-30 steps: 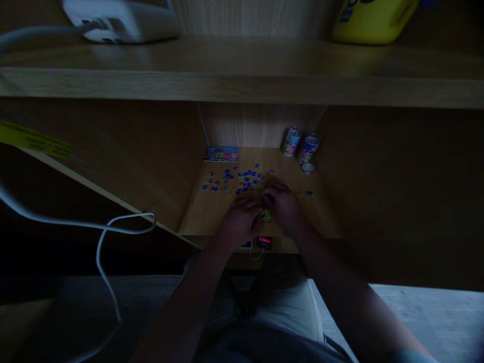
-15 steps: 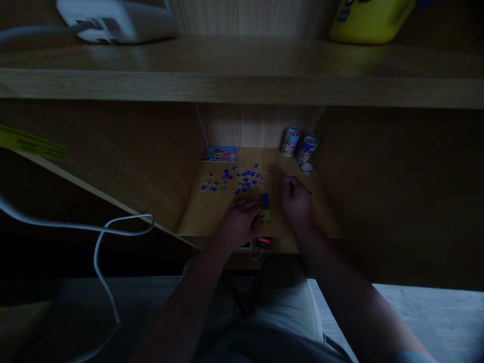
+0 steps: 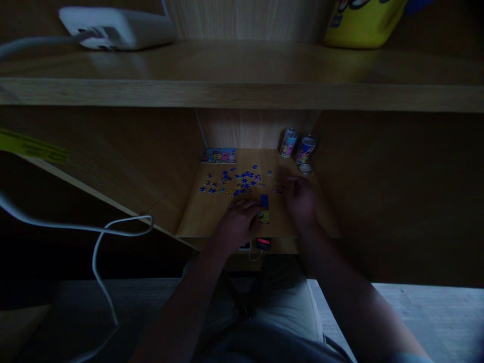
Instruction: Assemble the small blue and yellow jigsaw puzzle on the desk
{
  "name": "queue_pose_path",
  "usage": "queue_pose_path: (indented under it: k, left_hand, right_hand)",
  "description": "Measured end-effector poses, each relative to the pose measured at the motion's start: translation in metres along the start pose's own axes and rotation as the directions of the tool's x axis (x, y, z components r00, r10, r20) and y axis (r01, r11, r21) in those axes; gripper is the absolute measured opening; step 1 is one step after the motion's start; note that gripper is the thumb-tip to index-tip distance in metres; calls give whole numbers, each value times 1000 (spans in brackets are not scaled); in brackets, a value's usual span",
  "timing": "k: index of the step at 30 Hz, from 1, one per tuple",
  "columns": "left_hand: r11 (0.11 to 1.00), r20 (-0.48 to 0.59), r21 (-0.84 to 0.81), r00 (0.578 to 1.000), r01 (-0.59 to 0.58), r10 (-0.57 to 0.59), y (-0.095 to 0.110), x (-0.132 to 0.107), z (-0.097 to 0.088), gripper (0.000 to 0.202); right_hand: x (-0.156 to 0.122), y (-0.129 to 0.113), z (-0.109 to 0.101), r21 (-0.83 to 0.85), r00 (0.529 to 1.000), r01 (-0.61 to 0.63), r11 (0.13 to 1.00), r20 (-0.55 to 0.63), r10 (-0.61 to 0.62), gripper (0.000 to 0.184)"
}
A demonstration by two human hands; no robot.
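Loose blue, yellow and pink jigsaw pieces (image 3: pixel 245 181) lie scattered over the wooden board. A narrow joined puzzle strip (image 3: pixel 264 204), blue at the far end and yellow at the near end, lies in front of them. My left hand (image 3: pixel 239 222) rests at the strip's left edge, its bent fingers and thumb closed against it. To the right, my right hand (image 3: pixel 301 199) hovers over the board with curled fingers, the index finger reaching left. Whatever its fingertips hold is too dark to make out. A few small pieces (image 3: pixel 279 189) lie just left of it.
A picture box (image 3: pixel 219 156) lies at the back left. Two printed cans (image 3: pixel 289 143) and a round lid (image 3: pixel 305 169) stand at the back right. A shelf edge (image 3: pixel 242 96) crosses above. A white cable (image 3: pixel 124 232) hangs at left; a small device (image 3: pixel 263 244) sits below the front edge.
My right hand has shifted slightly right and its index finger has straightened somewhat, uncovering small pieces to its left. The left hand stays at the strip. The view has tilted a little.
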State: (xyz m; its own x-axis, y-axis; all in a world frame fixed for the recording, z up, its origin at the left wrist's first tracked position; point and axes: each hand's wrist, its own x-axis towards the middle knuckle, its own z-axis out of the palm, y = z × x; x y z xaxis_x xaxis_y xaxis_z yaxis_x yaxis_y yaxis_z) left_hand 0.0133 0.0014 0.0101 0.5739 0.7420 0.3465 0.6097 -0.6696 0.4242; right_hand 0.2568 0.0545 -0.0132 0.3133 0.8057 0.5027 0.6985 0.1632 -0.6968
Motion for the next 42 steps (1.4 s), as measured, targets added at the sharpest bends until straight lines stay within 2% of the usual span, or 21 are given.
queue_pose_path:
  k: [5, 11, 15, 20, 27, 30, 33, 35, 37, 39, 42]
  left_hand:
    - [1000, -13, -10, 1000, 4, -4, -3, 0, 2, 37]
    - [1000, -11, -10, 1000, -1, 0, -2, 0, 2, 34]
    - [1000, -17, -14, 1000, 6, -7, 1, 1, -1, 34]
    - [1000, -16, -1, 1000, 5, -5, 0, 2, 0, 34]
    - [1000, -48, -21, 999, -13, 12, -3, 0, 4, 37]
    - [1000, -49, -21, 999, -16, 15, -4, 0, 4, 38]
    - [1000, -53, -18, 998, -15, 14, -4, 0, 4, 35]
    - [1000, -56, -19, 998, -19, 18, -3, 1, 4, 34]
    - [1000, -57, -20, 998, -23, 22, -3, 0, 4, 35]
    - [999, -55, -20, 998, -27, 26, -3, 0, 4, 37]
    - [999, -49, -19, 998, -27, 26, -4, -1, 4, 38]
  right_hand:
    - [-5, -6, 0, -126, 993, 57, 990, 106, -43, 28]
    - [-9, 3, -7, -213, 962, 133, 968, 263, -75, 35]
    - [-10, 7, -10, -192, 948, 177, 965, 298, -115, 23]
    - [-10, -2, -13, -276, 937, 138, 951, 347, -36, 24]
    - [-18, -23, -20, -528, 952, -3, 850, 258, 163, 41]
    - [-20, -22, -20, -557, 959, -34, 830, 214, 183, 40]
    - [-17, -9, -21, -462, 979, -73, 884, 135, 152, 38]
    - [-12, 5, -22, -314, 992, -93, 945, 55, 116, 39]
    - [-6, 20, -26, -167, 995, -89, 982, 31, 96, 38]
    - [-3, 31, -30, -146, 995, -94, 985, 16, 98, 36]
    - [-4, 33, -34, -248, 995, -50, 967, 76, 71, 34]
